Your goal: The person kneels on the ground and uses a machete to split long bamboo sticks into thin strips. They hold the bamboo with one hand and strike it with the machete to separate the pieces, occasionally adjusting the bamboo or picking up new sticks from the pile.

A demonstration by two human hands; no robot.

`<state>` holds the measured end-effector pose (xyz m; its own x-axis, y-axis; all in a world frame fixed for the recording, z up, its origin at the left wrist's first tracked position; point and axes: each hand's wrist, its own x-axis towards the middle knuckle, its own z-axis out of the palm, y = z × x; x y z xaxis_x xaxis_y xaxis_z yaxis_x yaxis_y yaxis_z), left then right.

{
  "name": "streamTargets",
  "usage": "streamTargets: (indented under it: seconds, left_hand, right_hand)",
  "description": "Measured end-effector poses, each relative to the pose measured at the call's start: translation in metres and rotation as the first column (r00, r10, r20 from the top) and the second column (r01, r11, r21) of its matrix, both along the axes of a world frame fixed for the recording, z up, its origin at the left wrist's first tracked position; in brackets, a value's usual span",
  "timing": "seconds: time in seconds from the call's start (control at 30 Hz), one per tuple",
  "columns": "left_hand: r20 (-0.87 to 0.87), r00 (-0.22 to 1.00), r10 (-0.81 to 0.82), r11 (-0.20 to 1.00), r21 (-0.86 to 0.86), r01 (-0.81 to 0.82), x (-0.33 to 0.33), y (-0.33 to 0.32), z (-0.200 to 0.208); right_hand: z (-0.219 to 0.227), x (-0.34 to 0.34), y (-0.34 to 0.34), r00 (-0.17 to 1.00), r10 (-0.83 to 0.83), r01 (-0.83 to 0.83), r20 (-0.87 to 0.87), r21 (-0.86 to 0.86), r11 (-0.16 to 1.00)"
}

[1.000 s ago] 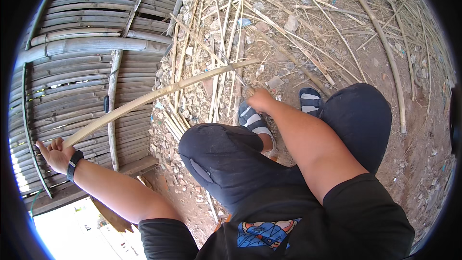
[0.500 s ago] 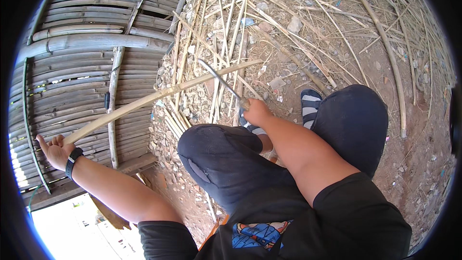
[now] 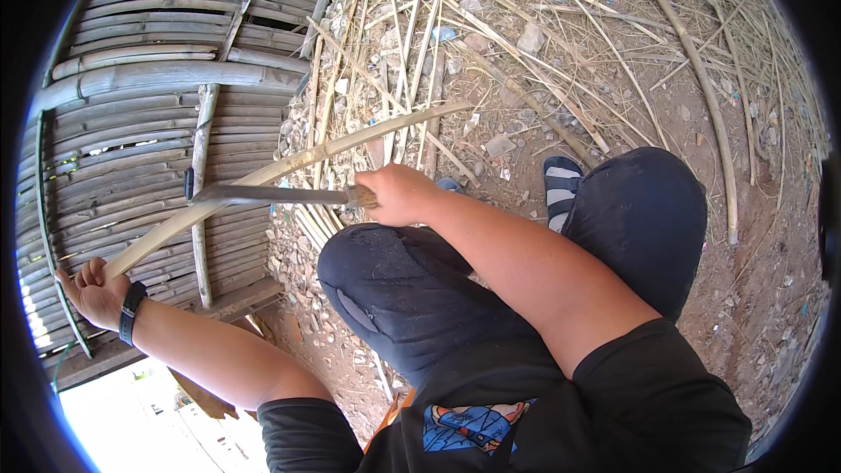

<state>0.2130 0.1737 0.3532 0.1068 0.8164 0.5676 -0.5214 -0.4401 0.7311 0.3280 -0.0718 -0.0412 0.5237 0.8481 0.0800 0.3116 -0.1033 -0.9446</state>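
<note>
The left hand (image 3: 96, 295), at the lower left, grips and hides one end of the bamboo strip (image 3: 302, 158), which slants toward upper centre. The right hand (image 3: 399, 194), near centre, clasps the knife (image 3: 280, 195), covering part of its handle; whether blade and strip touch is unclear.

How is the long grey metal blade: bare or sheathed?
Bare: the long grey metal blade shows uncovered beyond the brown handle in the right hand.

Bamboo strip (image 3: 320, 153) and knife blade (image 3: 280, 194) barring the left, slatted bamboo wall (image 3: 131, 166) behind, open air right of the right hand (image 3: 396, 195)
</note>
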Motion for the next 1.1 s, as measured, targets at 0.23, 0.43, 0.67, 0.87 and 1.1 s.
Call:
streamTargets:
  seconds: [0.23, 0.43, 0.67, 0.87, 1.1]
  left_hand:
    - [-0.005, 0.994, 0.112, 0.994, 0.002, -0.112, 0.007, 0.005, -0.005]
    - [0.008, 0.998, 0.062, 0.997, 0.038, -0.063, 0.013, 0.007, -0.003]
    - [0.004, 0.847, -0.531, 0.839, 0.14, 0.525, -0.002, 0.012, 0.01]
    - [0.01, 0.945, -0.327, 0.941, 0.092, 0.324, -0.011, 0.035, -0.013]
    - [0.007, 0.964, -0.265, 0.962, 0.072, 0.264, -0.017, 0.031, -0.018]
  right_hand:
    - [-0.145, 0.009, -0.05, 0.703, -0.62, 0.314, -0.35, -0.629, 0.711]
    - [-0.032, 0.004, -0.005, 0.914, -0.221, 0.17, -0.341, -0.173, 0.97]
    - [-0.08, 0.009, -0.011, 0.904, -0.225, 0.197, -0.363, -0.113, 0.974]
    - [-0.104, 0.028, -0.056, 0.562, -0.477, 0.16, -0.675, -0.478, 0.864]
    - [-0.027, 0.011, -0.006, 0.995, -0.103, 0.104, 0.016, -0.082, 0.991]
